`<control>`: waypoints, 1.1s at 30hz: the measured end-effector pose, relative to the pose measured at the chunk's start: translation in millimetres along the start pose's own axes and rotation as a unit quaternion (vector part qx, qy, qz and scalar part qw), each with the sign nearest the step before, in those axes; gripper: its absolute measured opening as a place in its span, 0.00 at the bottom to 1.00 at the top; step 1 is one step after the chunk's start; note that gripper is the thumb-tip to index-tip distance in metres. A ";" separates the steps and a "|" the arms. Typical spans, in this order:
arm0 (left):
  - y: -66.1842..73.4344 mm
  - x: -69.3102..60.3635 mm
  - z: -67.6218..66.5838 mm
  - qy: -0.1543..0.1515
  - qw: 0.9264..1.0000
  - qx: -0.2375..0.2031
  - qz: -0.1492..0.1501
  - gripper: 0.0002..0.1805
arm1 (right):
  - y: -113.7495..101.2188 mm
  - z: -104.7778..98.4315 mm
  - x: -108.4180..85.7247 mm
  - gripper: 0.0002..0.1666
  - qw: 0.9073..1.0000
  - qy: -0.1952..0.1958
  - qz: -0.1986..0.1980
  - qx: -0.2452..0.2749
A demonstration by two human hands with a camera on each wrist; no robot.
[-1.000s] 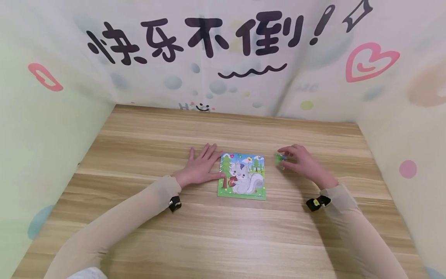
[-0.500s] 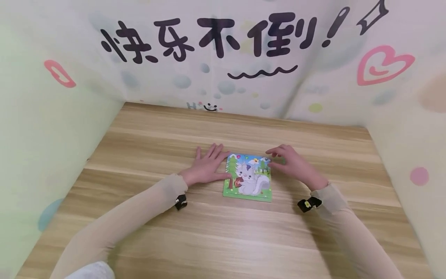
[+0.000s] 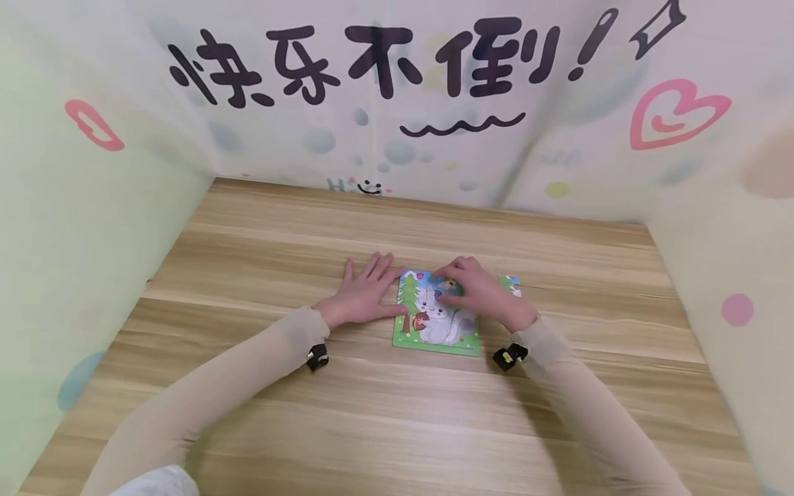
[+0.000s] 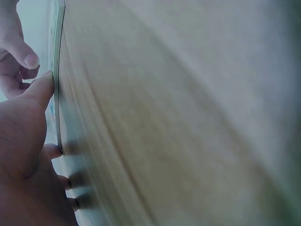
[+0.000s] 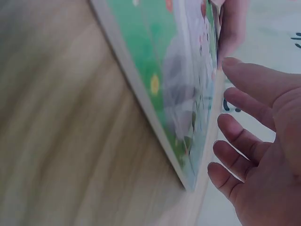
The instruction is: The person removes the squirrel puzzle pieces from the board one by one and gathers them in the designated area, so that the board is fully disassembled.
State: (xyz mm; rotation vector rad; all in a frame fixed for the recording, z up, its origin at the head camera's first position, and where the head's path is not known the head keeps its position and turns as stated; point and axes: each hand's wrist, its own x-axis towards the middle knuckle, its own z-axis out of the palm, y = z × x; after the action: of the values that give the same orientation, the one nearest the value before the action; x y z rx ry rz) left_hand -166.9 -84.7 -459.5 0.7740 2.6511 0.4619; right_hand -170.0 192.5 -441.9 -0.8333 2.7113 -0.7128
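Note:
A square puzzle board (image 3: 437, 337) with a squirrel picture lies on the wooden table. My left hand (image 3: 360, 296) is spread flat at its left side, the thumb resting on the board's left edge; in the left wrist view that thumb touches the board's rim. Above the upper part of the picture is my right hand (image 3: 480, 289), thumb and fingers apart and slightly bent. Nothing shows between its fingers in the right wrist view, where the hand (image 5: 263, 136) is beside the board (image 5: 155, 94). A loose puzzle piece (image 3: 511, 283) lies right of the board, partly behind my right hand.
The wooden table (image 3: 372, 420) extends around the board. A printed cloth wall (image 3: 298, 138) with black characters stands along its back edge, with pale side walls at left and right.
My right hand has moved left from beside the board to over its upper part, leaving the loose piece uncovered on the table. My left hand keeps its place at the board; the head view has shifted slightly.

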 end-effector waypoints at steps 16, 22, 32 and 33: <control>-0.6 -0.5 0.3 -0.001 1.000 -0.006 -0.006 0.50 | -9.9 5.7 7.7 0.25 0.999 -0.030 -0.003 -0.022; -4.9 4.5 6.4 0.001 1.000 -0.006 -0.007 0.50 | -15.1 1.8 9.7 0.25 0.999 -0.046 0.018 0.001; -4.5 4.2 4.7 -0.004 1.000 -0.001 -0.007 0.50 | -15.9 0.5 15.6 0.24 0.998 -0.058 0.035 0.021; -4.0 4.0 4.0 -0.006 1.000 -0.001 -0.008 0.51 | -15.9 0.3 15.9 0.24 0.997 -0.058 0.035 0.022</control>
State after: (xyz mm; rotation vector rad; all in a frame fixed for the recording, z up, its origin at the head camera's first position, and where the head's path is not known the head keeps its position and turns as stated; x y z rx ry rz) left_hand -170.3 -84.7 -465.6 0.7521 2.6440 0.4552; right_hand -175.4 171.8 -435.1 -0.7432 2.5981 -0.6833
